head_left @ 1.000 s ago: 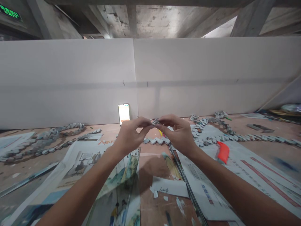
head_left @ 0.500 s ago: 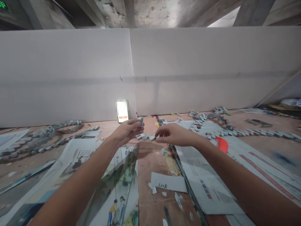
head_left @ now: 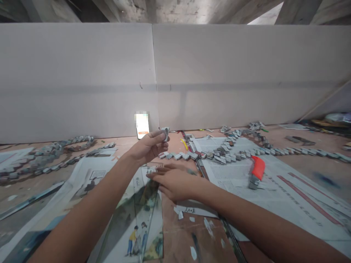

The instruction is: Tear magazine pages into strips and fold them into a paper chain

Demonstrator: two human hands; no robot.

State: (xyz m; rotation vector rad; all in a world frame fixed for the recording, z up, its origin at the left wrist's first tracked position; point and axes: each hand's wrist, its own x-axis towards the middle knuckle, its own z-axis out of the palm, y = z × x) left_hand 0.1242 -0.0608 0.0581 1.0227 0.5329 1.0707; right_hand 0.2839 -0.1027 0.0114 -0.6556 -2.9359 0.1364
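Reaching lower and farther left with the right hand than half a second ago, down from its place beside the paper chain, and so uncovering more of that chain. Keeping the left hand raised in nearly the same spot.

Can make out a few black brushed characters on the white paper strip, partly under the right hand and forearm, the first looking like 人. Cannot read the fine rows of print on the newspaper at right, nor the partly pixelated, bright screen of the phone, leaning against the white panel. Can also see dark characters at the top of the illustrated page, too covered to read.

Pinching one small folded paper piece between left thumb and fingers, up in the air near the chain's left end. Stretching the right forearm in from lower right, palm down, fingers extended leftward and loosely apart, slightly blurred. Cannot tell contact from hovering there.

Count one phone, one red tool on the newspaper, one yellow object just beyond the chain, two printed figures on the page, two red bars on the newspaper. Cannot count the tangled chains at far left.
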